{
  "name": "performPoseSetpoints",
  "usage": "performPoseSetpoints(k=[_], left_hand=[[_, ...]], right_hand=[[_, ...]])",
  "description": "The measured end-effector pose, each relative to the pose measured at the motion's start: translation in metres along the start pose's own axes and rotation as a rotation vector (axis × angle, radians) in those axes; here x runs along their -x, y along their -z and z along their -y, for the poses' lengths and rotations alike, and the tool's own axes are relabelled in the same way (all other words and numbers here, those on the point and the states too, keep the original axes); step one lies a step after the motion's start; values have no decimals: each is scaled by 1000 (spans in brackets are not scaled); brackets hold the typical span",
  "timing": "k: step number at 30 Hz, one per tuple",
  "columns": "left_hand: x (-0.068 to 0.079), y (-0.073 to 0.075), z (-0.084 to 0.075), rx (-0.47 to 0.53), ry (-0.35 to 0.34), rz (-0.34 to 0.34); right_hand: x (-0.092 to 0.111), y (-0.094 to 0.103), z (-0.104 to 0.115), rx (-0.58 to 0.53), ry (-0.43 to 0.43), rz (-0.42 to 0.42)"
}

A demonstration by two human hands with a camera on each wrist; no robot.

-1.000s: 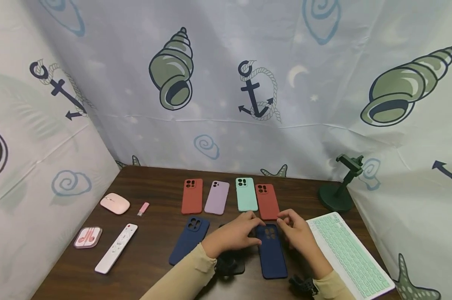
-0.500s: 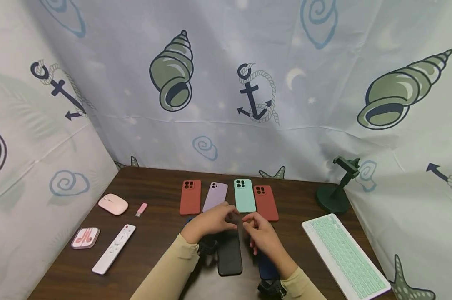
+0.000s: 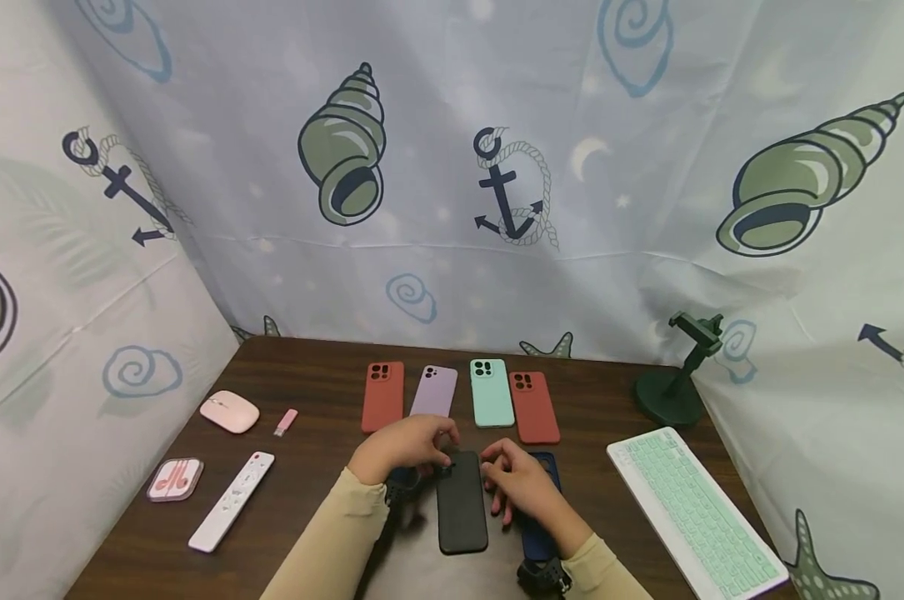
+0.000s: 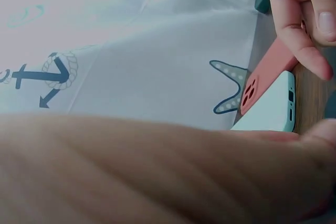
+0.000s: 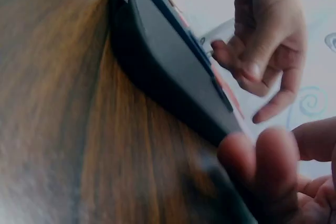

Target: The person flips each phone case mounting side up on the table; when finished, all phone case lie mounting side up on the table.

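Note:
A black phone case [image 3: 462,510] lies on the table between the hands, its camera corner at the far left. My left hand [image 3: 401,448] hovers at that far corner, thumb tip close to the edge; whether it touches cannot be told. My right hand [image 3: 530,487] is just right of the case, fingers loosely bent, nothing held. Under the right hand lies a navy phone case [image 3: 537,543], partly covered. In the right wrist view the left hand [image 5: 273,45] appears beyond the black phone case [image 5: 163,51], apart from it. The other navy case is hidden behind the left arm.
Behind the hands lie a red case [image 3: 383,397], a purple case [image 3: 434,390], a mint case [image 3: 491,393] and another red case [image 3: 535,408]. A keyboard [image 3: 695,508] and green stand [image 3: 669,396] are right; a mouse [image 3: 230,412], remote [image 3: 231,502], earphone box [image 3: 175,480] and USB stick [image 3: 285,422] left.
Both hands have left the far end of the right navy case and moved left to the black phone case. The left hand has since drawn further left, uncovering the black case's far end.

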State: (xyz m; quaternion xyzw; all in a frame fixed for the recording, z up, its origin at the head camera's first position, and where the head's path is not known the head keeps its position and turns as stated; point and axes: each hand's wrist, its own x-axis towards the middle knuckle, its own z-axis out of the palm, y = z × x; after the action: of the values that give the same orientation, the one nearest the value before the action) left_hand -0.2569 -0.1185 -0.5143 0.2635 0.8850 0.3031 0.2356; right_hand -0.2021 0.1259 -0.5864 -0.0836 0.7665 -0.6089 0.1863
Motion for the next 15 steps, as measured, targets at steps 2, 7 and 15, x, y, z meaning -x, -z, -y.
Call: performPoseSetpoints(k=[2, 7, 15], left_hand=[[0, -2, 1, -17, 28, 5], [0, -4, -1, -38, 61, 34], [-3, -8, -6, -55, 55, 49]], right_hand=[[-1, 1, 0, -18, -7, 6], [0, 4, 1, -16, -21, 32], [1, 8, 1, 29, -15, 43]])
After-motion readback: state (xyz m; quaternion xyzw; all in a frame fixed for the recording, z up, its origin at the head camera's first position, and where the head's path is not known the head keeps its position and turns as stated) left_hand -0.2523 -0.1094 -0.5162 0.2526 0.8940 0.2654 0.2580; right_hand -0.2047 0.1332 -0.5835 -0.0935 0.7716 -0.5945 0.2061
